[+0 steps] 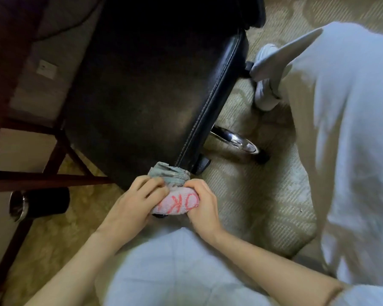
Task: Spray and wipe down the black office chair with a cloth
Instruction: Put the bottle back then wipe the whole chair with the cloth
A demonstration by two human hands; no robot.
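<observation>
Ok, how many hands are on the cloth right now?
2. The left hand grips the cloth's left end, and the right hand grips its right end, both at the black chair's near corner. Neither is hidden.

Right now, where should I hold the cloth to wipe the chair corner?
The cloth: probably by its pink rolled end, one hand from each side, as the left hand and right hand hold it. The roll lies crosswise, leaving the grey end free against the chair corner.
</observation>
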